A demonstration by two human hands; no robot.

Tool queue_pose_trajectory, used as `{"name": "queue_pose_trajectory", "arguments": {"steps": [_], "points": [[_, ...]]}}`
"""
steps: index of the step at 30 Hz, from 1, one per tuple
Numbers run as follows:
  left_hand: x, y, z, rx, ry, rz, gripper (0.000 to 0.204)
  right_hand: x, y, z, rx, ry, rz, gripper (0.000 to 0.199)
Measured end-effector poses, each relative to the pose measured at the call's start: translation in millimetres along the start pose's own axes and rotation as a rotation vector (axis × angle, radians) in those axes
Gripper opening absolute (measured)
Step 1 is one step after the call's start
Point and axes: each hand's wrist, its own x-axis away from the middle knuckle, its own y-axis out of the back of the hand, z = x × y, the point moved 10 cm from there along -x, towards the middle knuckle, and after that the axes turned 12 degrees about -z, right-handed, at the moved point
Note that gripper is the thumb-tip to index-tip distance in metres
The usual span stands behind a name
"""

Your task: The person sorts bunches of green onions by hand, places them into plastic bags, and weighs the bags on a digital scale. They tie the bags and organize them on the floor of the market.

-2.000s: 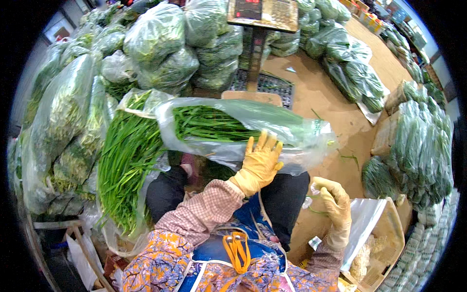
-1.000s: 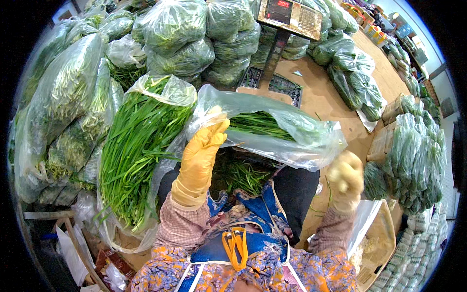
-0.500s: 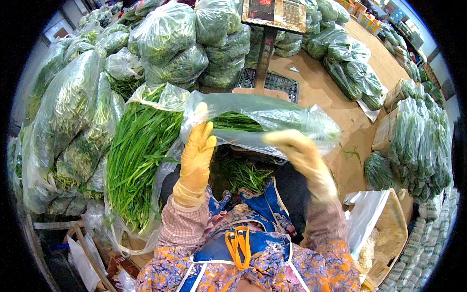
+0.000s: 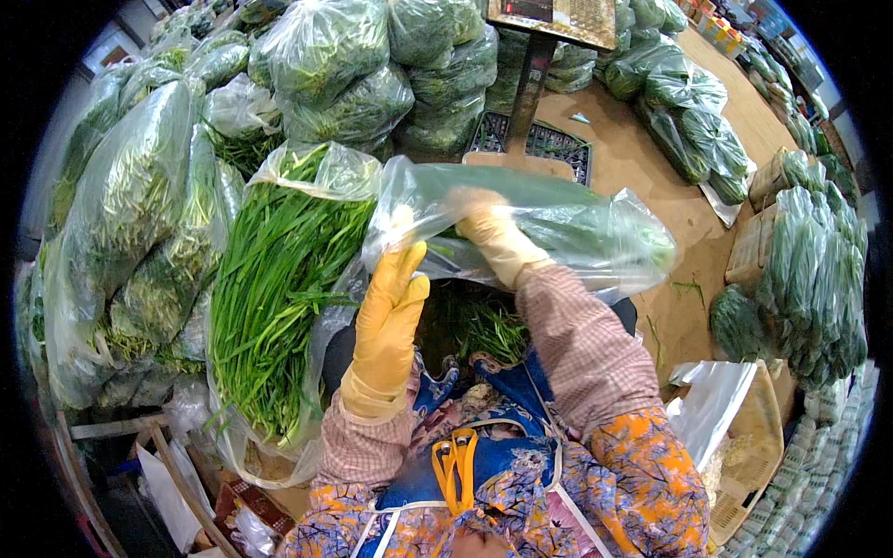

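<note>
A long clear plastic bag (image 4: pixel 586 209) with leafy greens inside lies crosswise before me. At its left end, my left hand (image 4: pixel 386 316) in a yellow rubber glove has its fingers stretched out, with the tips under the clear film. My right hand (image 4: pixel 493 232), in a pale yellow glove, reaches to the near middle of this bag. Its fingers are smeared by motion, so their grip cannot be made out. Left of my left hand lies a big heap of long green leaves, like garlic chives (image 4: pixel 279 298), in an opened plastic bag. Loose green blades (image 4: pixel 493 330) lie below the long bag.
A platform scale (image 4: pixel 532 93) stands beyond the long bag. Large bags of greens (image 4: pixel 321 56) are piled at the back and left. Bundled greens (image 4: pixel 809 270) are stacked at the right, near a tan plastic basket (image 4: pixel 758 446) with white sheeting. A wooden frame stands lower left.
My right hand has moved left and inward along the long bag. My left hand keeps its place at the bag's left end. The whole view has shifted slightly.
</note>
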Motion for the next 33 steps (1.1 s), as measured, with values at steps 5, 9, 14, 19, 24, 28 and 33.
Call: {"name": "queue_pose_trajectory", "arguments": {"steps": [5, 9, 14, 19, 24, 28, 33], "points": [[-1, -1, -3, 0.029, -0.069, 0.002, 0.051, 29, 82, 11, -0.193, 0.167, -0.351, 0.015], [1, -6, -8, 0.039, -0.032, 0.017, 0.054, 40, 107, -13, -0.691, -0.370, -0.089, 0.026], [2, -17, -12, 0.054, -0.034, 0.031, 0.057, 70, 130, -25, -1.150, -0.566, 0.013, 0.022], [-2, -24, -3, -0.028, -0.198, 0.071, 0.064, 89, 140, -24, -1.273, -0.553, 0.027, 0.019], [5, -71, 40, -0.154, 0.135, 0.230, 0.070, 105, 144, -10, -1.384, -0.471, 0.182, 0.018], [26, -89, 83, -0.061, 0.261, 0.420, 0.043, 142, 131, 17, -0.992, -0.401, 0.433, 0.021], [76, -38, 120, -0.303, 0.568, 0.503, 0.019, 186, 116, 6, -0.601, -0.300, 0.586, 0.036]]}}
